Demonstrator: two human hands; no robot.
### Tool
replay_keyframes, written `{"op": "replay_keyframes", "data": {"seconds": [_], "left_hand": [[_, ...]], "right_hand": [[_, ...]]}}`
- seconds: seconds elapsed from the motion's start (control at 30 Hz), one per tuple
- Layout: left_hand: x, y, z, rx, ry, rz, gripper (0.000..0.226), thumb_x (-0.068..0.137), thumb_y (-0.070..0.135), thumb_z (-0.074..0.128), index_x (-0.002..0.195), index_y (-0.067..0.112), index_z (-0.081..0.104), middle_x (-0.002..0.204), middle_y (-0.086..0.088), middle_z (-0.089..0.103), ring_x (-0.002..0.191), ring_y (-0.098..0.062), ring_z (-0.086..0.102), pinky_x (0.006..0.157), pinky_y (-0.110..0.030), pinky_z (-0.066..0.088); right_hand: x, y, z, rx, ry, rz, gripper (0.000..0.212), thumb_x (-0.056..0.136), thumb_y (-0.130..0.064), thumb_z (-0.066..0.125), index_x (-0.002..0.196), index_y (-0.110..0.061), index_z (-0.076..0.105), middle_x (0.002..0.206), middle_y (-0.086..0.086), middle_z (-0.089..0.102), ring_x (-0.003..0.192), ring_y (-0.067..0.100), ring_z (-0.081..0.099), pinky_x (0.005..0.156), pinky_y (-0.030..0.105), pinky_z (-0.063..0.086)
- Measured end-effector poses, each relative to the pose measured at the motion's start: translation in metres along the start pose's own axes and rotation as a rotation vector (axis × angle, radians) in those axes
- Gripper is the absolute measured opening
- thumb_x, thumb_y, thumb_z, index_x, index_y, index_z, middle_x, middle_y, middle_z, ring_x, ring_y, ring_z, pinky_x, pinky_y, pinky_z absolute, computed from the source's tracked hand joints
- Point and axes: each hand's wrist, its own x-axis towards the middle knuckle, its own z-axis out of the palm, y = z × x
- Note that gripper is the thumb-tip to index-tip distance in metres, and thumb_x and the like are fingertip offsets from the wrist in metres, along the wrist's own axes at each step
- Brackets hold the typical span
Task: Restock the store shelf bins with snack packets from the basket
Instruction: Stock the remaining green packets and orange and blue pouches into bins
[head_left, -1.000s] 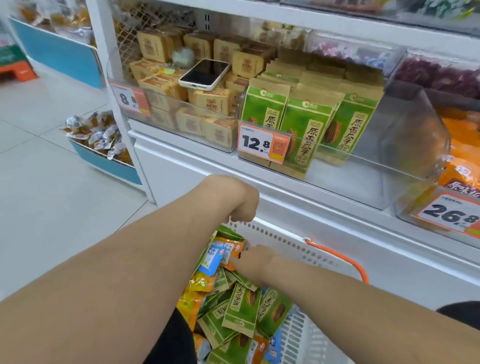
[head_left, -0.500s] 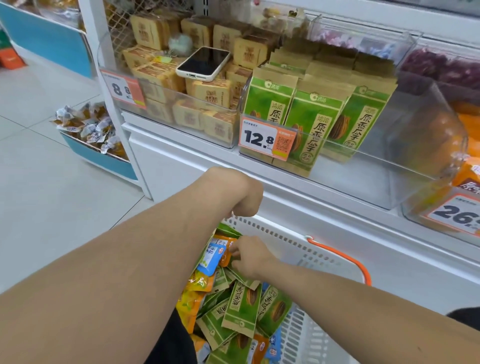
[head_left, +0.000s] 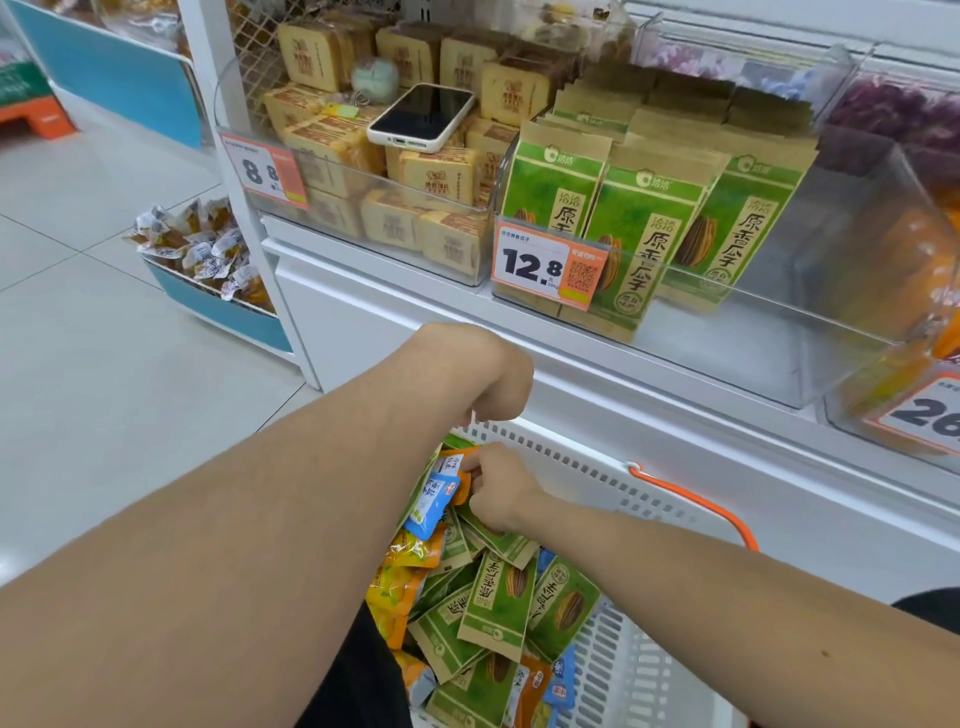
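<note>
Left hand (head_left: 496, 382): fingers curled under the wrist and out of sight; whether they hold anything cannot be determined.

Right hand (head_left: 501, 491): fingertips buried among the packets (head_left: 493, 597); a grip on any one cannot be confirmed.

Basket (head_left: 571, 462): near end cut off by the bottom edge, left side hidden behind the left forearm (head_left: 234, 545).

Far-right price tag (head_left: 927, 415): cut off by the right edge, only "26" legible.

Middle price tag (head_left: 548, 265): small print too fine to read.

Purple goods (head_left: 893, 104) at upper right: blurred, not identifiable.
</note>
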Motion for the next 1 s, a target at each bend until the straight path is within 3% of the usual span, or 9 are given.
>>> {"op": "replay_keyframes", "data": {"seconds": [0.13, 0.23, 0.3, 0.37, 0.47, 0.6, 0.7, 0.8, 1.0], "left_hand": [[-0.006, 0.004, -0.005, 0.008, -0.004, 0.010, 0.046, 0.101, 0.008, 0.043, 0.141, 0.020, 0.060, 0.094, -0.003, 0.072, 0.094, -0.019, 0.075, 0.089, -0.042, 0.062], [-0.010, 0.006, -0.007, 0.015, -0.004, 0.026, 0.055, 0.100, -0.002, 0.042, 0.148, 0.023, 0.054, 0.126, -0.004, 0.069, 0.095, -0.018, 0.076, 0.093, -0.043, 0.061], [-0.012, 0.006, -0.009, 0.046, 0.006, 0.027, 0.059, 0.099, -0.006, 0.044, 0.149, 0.024, 0.053, 0.135, -0.002, 0.063, 0.099, -0.019, 0.075, 0.092, -0.041, 0.061], [-0.015, 0.006, -0.012, 0.102, 0.015, 0.007, 0.059, 0.097, -0.005, 0.049, 0.149, 0.023, 0.054, 0.129, -0.001, 0.065, 0.107, -0.022, 0.072, 0.092, -0.042, 0.060], [-0.015, 0.007, -0.015, 0.201, 0.022, -0.037, 0.060, 0.091, -0.001, 0.062, 0.147, 0.018, 0.055, 0.139, -0.007, 0.061, 0.119, -0.031, 0.065, 0.095, -0.046, 0.058], [-0.025, 0.024, -0.023, 0.178, 0.075, -0.045, 0.041, 0.087, 0.008, 0.078, 0.125, 0.010, 0.063, 0.113, -0.007, 0.065, 0.098, -0.031, 0.066, 0.090, -0.047, 0.060], [-0.035, 0.036, -0.031, 0.036, 0.162, -0.020, 0.029, 0.086, 0.016, 0.081, 0.106, 0.011, 0.061, 0.092, -0.005, 0.066, 0.076, -0.025, 0.064, 0.073, -0.037, 0.058], [-0.041, 0.045, -0.038, -0.296, 0.205, 0.049, 0.042, 0.084, 0.025, 0.085, 0.119, 0.015, 0.063, 0.089, -0.007, 0.072, 0.069, -0.017, 0.068, 0.060, -0.033, 0.058], [-0.064, 0.083, -0.054, -0.953, 0.473, 0.342, 0.036, 0.084, 0.018, 0.088, 0.114, 0.013, 0.070, 0.084, -0.005, 0.072, 0.079, -0.016, 0.069, 0.076, -0.040, 0.061]], "right_hand": [[-0.002, 0.008, -0.006, -0.384, 0.080, -0.100, 0.022, 0.082, 0.008, 0.059, 0.074, -0.012, 0.055, 0.081, 0.006, 0.054, 0.078, 0.029, 0.054, 0.057, 0.036, 0.041], [-0.002, 0.006, -0.021, -0.482, 0.074, -0.147, 0.014, 0.085, -0.003, 0.072, 0.092, -0.015, 0.073, 0.096, 0.007, 0.066, 0.090, 0.031, 0.064, 0.071, 0.040, 0.055], [-0.006, 0.002, -0.035, -0.488, 0.103, -0.212, 0.006, 0.091, -0.019, 0.075, 0.097, -0.019, 0.075, 0.105, 0.006, 0.062, 0.096, 0.027, 0.060, 0.078, 0.041, 0.053], [-0.012, 0.001, -0.051, -0.475, 0.132, -0.269, 0.005, 0.096, -0.026, 0.070, 0.099, -0.022, 0.068, 0.107, 0.005, 0.058, 0.097, 0.026, 0.056, 0.079, 0.040, 0.049], [-0.024, 0.002, -0.075, -0.402, 0.162, -0.242, 0.018, 0.098, -0.013, 0.061, 0.099, -0.024, 0.047, 0.090, 0.000, 0.059, 0.081, 0.030, 0.060, 0.069, 0.047, 0.055], [-0.055, -0.008, -0.120, -0.382, 0.327, -0.243, 0.018, 0.099, -0.013, 0.057, 0.107, -0.025, 0.047, 0.087, 0.005, 0.066, 0.076, 0.035, 0.062, 0.059, 0.050, 0.054], [-0.087, -0.016, -0.154, -0.370, 0.491, -0.294, 0.023, 0.095, -0.012, 0.057, 0.111, -0.027, 0.047, 0.100, 0.003, 0.070, 0.084, 0.036, 0.064, 0.058, 0.046, 0.052], [-0.118, -0.022, -0.186, -0.377, 0.648, -0.283, 0.017, 0.099, -0.021, 0.054, 0.114, -0.028, 0.052, 0.106, 0.002, 0.070, 0.089, 0.036, 0.065, 0.062, 0.044, 0.051], [-0.175, -0.030, -0.251, -0.251, 0.980, -0.268, 0.021, 0.102, -0.032, 0.055, 0.123, -0.033, 0.055, 0.115, -0.006, 0.064, 0.101, 0.023, 0.064, 0.076, 0.044, 0.055]]}}
